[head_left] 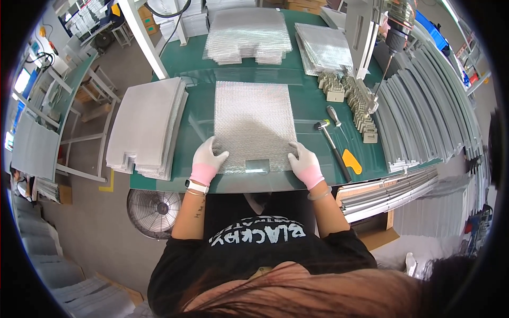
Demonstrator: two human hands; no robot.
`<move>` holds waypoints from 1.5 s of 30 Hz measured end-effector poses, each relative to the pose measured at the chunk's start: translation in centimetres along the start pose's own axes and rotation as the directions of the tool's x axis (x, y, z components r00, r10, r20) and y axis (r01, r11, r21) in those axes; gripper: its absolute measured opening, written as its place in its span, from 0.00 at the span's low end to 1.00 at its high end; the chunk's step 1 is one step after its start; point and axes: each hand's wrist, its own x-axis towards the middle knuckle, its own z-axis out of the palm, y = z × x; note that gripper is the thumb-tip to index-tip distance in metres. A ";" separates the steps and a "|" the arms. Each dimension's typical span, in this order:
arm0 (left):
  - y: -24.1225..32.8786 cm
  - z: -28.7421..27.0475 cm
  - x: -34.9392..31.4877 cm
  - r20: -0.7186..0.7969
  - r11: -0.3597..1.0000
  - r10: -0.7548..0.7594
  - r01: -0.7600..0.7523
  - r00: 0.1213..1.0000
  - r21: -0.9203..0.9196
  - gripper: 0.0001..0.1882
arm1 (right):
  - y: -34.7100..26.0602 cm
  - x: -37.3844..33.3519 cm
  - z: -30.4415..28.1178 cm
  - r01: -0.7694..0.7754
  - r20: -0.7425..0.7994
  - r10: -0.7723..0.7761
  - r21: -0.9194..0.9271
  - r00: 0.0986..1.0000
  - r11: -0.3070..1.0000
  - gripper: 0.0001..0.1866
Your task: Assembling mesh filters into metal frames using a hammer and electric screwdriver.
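In front of me on the green table lies a silver mesh sheet [254,114] with a small rectangular notch at its near edge. My left hand [207,160], in a white glove with a pink cuff, grips its near left side, thumb over the mesh. On the near right side my right hand [306,164], gloved alike, holds the opposite edge. The fingers' undersides are hidden. Right of the sheet lie a small hammer [333,149] with a black handle, a screwdriver [335,116] and a yellow scraper-like piece [351,161].
Stacked mesh sheets stand left [146,124], at the back [248,34] and back right [323,47]. Beige blocks [360,114] line up near a power driver [397,37] hanging at right. Grey strips [429,106] are piled beyond. A round fan [155,213] sits below the table's left edge.
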 end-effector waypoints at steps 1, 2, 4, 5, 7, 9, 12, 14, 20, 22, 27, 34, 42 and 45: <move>-0.1 0.1 0.0 0.002 1.000 0.004 -0.004 1.000 -0.001 0.32 | 0.0 0.0 0.0 -0.002 -0.004 0.002 -0.001 1.000 1.000 0.20; -0.4 0.2 0.0 0.000 1.000 0.013 -0.013 1.000 0.002 0.33 | -0.1 0.0 -0.1 -0.001 -0.003 0.001 0.012 1.000 1.000 0.20; -1.1 0.7 0.0 0.000 1.000 0.029 -0.029 1.000 0.002 0.33 | -0.5 0.1 -0.3 -0.002 -0.008 0.002 0.021 1.000 1.000 0.20; -1.4 1.0 0.1 -0.005 0.999 -0.026 0.026 1.000 0.034 0.35 | -0.9 0.1 -0.6 -0.034 0.041 0.035 -0.007 0.999 0.999 0.20; -1.2 1.1 0.2 -0.003 0.996 -0.067 0.067 0.998 0.059 0.37 | -1.8 0.2 -1.5 -0.075 0.075 0.078 -0.043 0.994 0.996 0.20; 0.0 0.5 0.5 0.020 0.986 -0.127 0.123 0.992 0.116 0.39 | -2.5 0.4 -2.6 -0.095 0.181 0.133 -0.207 0.974 0.974 0.21; -1.0 -0.1 0.8 0.077 0.943 0.148 -0.164 0.986 0.290 0.37 | -0.8 1.1 -5.6 0.063 0.321 -0.053 -0.020 0.946 0.998 0.20; -3.0 0.5 1.4 0.133 0.899 0.261 -0.291 0.956 0.327 0.33 | 3.6 2.3 -7.9 0.093 -0.006 -0.094 -0.084 0.996 0.992 0.16; 0.0 0.2 -1.5 0.377 0.855 0.243 -0.381 0.894 0.353 0.26 | 17.9 3.3 -17.7 -0.554 -0.553 0.297 -0.382 0.779 0.740 0.34; 1.3 0.1 -3.4 0.343 0.850 0.208 -0.343 0.916 0.399 0.26 | 17.7 3.4 -17.2 -0.467 -0.527 0.163 -0.516 0.834 0.718 0.30; 4.9 -0.1 -7.2 -0.034 0.856 0.460 -0.433 0.887 0.283 0.28 | 18.4 1.2 -20.4 -0.444 -0.548 0.142 -0.470 0.824 0.763 0.16; -0.7 7.3 -17.1 0.686 0.103 0.018 0.682 0.727 -0.724 0.21 | 5.2 -5.4 -13.4 -0.074 -0.417 0.133 0.154 0.899 0.985 0.04; 2.1 10.0 -13.6 0.503 -0.196 -0.314 0.464 0.805 -0.864 0.16 | -0.2 -16.3 5.5 -0.585 0.656 0.096 0.587 0.749 0.560 0.14; 1.1 10.0 -15.4 0.479 -0.033 -0.271 0.489 0.835 -0.872 0.16 | 0.0 -16.7 8.3 -0.601 0.599 0.068 0.799 0.798 0.022 0.14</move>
